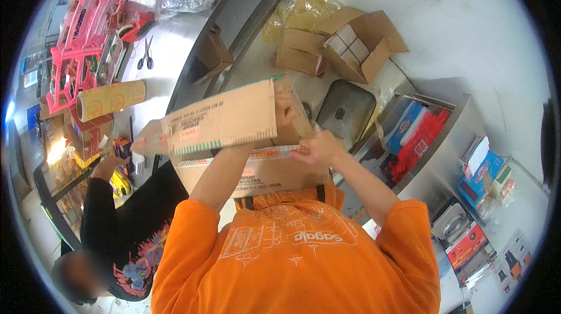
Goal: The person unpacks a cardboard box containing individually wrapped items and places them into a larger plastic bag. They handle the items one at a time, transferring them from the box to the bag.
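Note:
In front of my orange shirt I have a brown cardboard box (228, 117) with its flaps up; printing and orange-and-white tape run along it. My right hand (319, 149) grips a flap edge at the box's right side. The left forearm passes behind the raised long flap, and part of my left hand (285, 111) shows past that flap's right end, against the cardboard inside. Most of the left hand is hidden, so its hold is unclear. A loose tape end hangs at the box's left corner.
At left, a co-worker's hand (109, 165) reaches to the counter. Scissors (146, 53), a red tape dispenser (136, 27), a wrap roll (111, 100) and pink baskets (79, 29) lie there. Ahead on the floor stand an open carton (379, 57) and a dark stool (344, 112). A metal cabinet (442, 138) flanks my right.

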{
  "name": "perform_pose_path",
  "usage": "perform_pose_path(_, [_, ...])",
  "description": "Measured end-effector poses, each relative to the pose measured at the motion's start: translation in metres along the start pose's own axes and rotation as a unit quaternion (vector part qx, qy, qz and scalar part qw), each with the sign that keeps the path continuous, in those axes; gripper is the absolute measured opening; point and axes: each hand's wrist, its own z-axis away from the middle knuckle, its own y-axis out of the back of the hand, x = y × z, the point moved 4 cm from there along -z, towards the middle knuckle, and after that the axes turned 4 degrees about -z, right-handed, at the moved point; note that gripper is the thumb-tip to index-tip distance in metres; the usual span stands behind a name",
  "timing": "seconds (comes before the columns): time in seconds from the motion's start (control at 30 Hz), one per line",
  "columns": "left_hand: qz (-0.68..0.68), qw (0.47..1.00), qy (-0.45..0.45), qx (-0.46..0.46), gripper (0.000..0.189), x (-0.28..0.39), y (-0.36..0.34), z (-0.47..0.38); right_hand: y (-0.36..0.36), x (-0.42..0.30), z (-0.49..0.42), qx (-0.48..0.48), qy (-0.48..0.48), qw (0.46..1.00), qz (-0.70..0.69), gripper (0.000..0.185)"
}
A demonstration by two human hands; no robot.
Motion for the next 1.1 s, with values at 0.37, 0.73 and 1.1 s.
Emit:
perform_pose_path(0.37, [0.132, 0.982, 0.133, -0.019, 0.046, 0.010, 0.022, 0.018, -0.040, -0.077, 0.065, -0.107, 0.180, 0.978, 0.015, 0.008])
perform_pose_path(0.73, [-0.090, 0.695, 0.639, -0.319, 0.114, -0.072, -0.055, 0.159, -0.025, -0.068, 0.076, -0.143, 0.134, 0.980, -0.021, 0.010])
perform_pose_path(1.1, [0.199, 0.881, 0.425, -0.066, 0.037, -0.119, 0.119, 0.204, 0.040, 0.048, 0.069, -0.177, -0.119, 0.963, -0.167, 0.046])
